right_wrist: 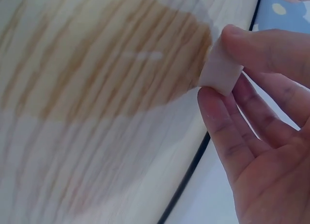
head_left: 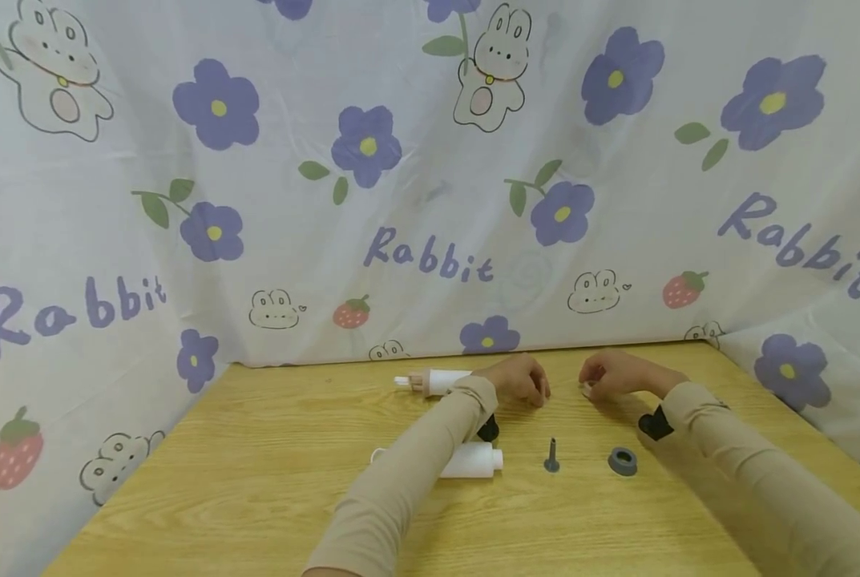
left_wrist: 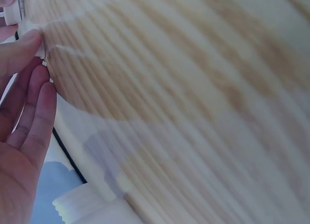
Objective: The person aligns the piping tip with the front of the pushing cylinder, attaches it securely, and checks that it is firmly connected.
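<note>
Toward the back of the table, my left hand [head_left: 519, 378] pinches a small white piece [left_wrist: 41, 51] between thumb and fingers; most of it is hidden. To its right, my right hand [head_left: 620, 374] pinches a short, pale band-like piece [right_wrist: 221, 71] by its edges, a little above the wood. The two hands are apart. Beside the left wrist lies a white cylinder [head_left: 446, 381] with a beige collar and thin prongs at its left end. A white bottle [head_left: 475, 461] lies on its side, partly behind the left sleeve, its narrow neck pointing right.
Nearer me on the wooden table [head_left: 278, 481], a dark grey nozzle [head_left: 552, 458] stands upright on its flange. A dark grey ring [head_left: 623, 460] lies to its right. A patterned curtain [head_left: 430, 184] hangs behind the table's back edge.
</note>
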{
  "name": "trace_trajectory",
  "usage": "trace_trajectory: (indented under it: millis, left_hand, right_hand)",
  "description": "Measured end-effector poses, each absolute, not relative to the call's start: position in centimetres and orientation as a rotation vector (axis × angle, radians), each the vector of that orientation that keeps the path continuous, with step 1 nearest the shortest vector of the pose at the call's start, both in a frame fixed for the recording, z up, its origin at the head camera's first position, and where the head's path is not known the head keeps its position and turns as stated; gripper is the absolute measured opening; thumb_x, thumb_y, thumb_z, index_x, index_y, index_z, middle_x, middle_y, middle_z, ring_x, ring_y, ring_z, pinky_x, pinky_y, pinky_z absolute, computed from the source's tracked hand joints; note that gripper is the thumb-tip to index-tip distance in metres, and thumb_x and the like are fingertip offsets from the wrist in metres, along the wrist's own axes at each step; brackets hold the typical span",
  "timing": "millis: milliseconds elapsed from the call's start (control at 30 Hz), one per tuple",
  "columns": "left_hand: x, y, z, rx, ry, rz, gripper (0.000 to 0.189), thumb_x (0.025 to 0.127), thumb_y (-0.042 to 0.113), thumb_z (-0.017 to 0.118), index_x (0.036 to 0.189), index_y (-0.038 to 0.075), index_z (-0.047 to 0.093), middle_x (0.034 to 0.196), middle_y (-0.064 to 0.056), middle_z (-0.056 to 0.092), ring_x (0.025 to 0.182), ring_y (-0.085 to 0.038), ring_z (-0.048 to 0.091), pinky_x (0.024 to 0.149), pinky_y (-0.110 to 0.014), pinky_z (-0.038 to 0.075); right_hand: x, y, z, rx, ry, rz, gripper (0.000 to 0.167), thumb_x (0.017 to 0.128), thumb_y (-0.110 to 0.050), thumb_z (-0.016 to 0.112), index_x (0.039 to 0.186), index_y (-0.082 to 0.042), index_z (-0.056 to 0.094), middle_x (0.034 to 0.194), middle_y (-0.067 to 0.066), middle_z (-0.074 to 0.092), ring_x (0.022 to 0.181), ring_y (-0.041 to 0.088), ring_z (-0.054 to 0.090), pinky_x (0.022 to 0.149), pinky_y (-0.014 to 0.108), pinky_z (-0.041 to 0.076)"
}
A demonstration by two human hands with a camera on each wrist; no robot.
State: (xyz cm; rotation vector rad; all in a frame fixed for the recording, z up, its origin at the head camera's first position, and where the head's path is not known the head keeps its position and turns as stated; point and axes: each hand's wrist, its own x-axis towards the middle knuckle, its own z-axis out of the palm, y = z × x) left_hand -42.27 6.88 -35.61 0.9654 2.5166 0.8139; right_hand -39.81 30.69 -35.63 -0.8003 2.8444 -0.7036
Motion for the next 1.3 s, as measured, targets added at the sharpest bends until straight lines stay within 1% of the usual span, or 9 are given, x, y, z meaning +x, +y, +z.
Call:
trace_trajectory:
  millis: [233,367,533,700,867,967,1067,1200,1300]
  left_hand:
    - [-42.7,6.9,-35.4,0.984,2.531,0.772,0.006,0.086,0.007,0.077,0.082,0.006,0.072,0.099,0.001,0.072,0.080,-0.007,0.058,0.069,-0.019,0.049]
    - [-43.1,6.8,-34.9,1.026,2.545,0.764,0.007,0.085,0.008,0.078,0.083,0.005,0.072,0.101,-0.002,0.072,0.081,-0.009,0.061,0.072,-0.019,0.050]
    - [-43.4,6.7,-34.5,0.996,2.502,0.820,0.007,0.086,0.006,0.077,0.084,0.003,0.071,0.097,-0.005,0.072,0.079,-0.013,0.066,0.074,-0.026,0.056]
    - [-43.4,6.5,-33.9,0.962,2.496,0.814,0.008,0.093,0.010,0.070,0.094,0.003,0.073,0.098,-0.008,0.073,0.084,-0.020,0.069,0.077,-0.032,0.059]
    - [-43.2,6.1,-32.7,0.951,2.563,0.761,0.021,0.097,0.020,0.065,0.112,0.007,0.074,0.106,-0.010,0.073,0.100,-0.026,0.069,0.076,-0.028,0.057]
    - [-43.0,5.9,-31.9,0.982,2.585,0.751,0.025,0.099,0.021,0.062,0.114,0.005,0.074,0.110,-0.012,0.073,0.106,-0.030,0.068,0.071,-0.024,0.054]
    - [-43.0,5.8,-31.4,1.018,2.601,0.753,0.025,0.100,0.020,0.060,0.111,0.003,0.075,0.109,-0.014,0.073,0.096,-0.029,0.068,0.065,-0.022,0.050]
    - [-43.4,6.1,-31.2,1.058,2.642,0.727,0.022,0.099,0.020,0.060,0.104,0.006,0.076,0.101,-0.011,0.073,0.072,-0.014,0.057,0.061,-0.021,0.045]
    - [-43.7,6.4,-31.2,1.076,2.679,0.693,0.022,0.097,0.021,0.061,0.104,0.007,0.077,0.102,-0.006,0.074,0.079,-0.010,0.062,0.070,-0.022,0.050]
  right_hand:
    - [-39.9,31.0,-35.3,-0.769,2.854,-0.767,0.036,0.087,-0.012,0.069,0.117,0.008,0.067,0.112,0.019,0.069,0.104,0.033,0.063,0.091,0.051,0.052]
    - [-40.0,31.1,-34.8,-0.768,2.867,-0.871,0.037,0.090,-0.012,0.068,0.120,0.009,0.065,0.119,0.026,0.067,0.111,0.041,0.063,0.093,0.052,0.053]
    - [-39.6,31.0,-33.8,-0.664,2.877,-1.001,0.037,0.094,-0.016,0.067,0.125,0.004,0.064,0.128,0.026,0.063,0.121,0.045,0.058,0.097,0.053,0.051]
    - [-39.3,31.1,-33.1,-0.562,2.864,-1.115,0.038,0.097,-0.023,0.065,0.129,-0.002,0.062,0.132,0.023,0.061,0.123,0.042,0.057,0.100,0.055,0.048]
    - [-39.2,31.3,-33.0,-0.493,2.856,-1.277,0.043,0.099,-0.026,0.063,0.133,-0.002,0.058,0.133,0.023,0.060,0.120,0.037,0.059,0.102,0.056,0.046]
    - [-39.3,31.4,-33.0,-0.483,2.847,-1.370,0.043,0.099,-0.025,0.062,0.135,-0.001,0.057,0.134,0.024,0.059,0.119,0.037,0.058,0.102,0.056,0.045]
    - [-39.3,31.2,-33.0,-0.496,2.795,-1.456,0.043,0.100,-0.023,0.062,0.136,0.000,0.055,0.137,0.027,0.055,0.121,0.038,0.056,0.104,0.056,0.044]
    - [-39.4,30.9,-33.0,-0.513,2.734,-1.530,0.044,0.100,-0.022,0.061,0.137,0.001,0.053,0.140,0.028,0.051,0.120,0.032,0.056,0.106,0.055,0.043]
    - [-39.5,30.6,-33.1,-0.516,2.714,-1.552,0.045,0.100,-0.022,0.062,0.137,0.002,0.052,0.140,0.028,0.050,0.114,0.020,0.057,0.106,0.054,0.043]
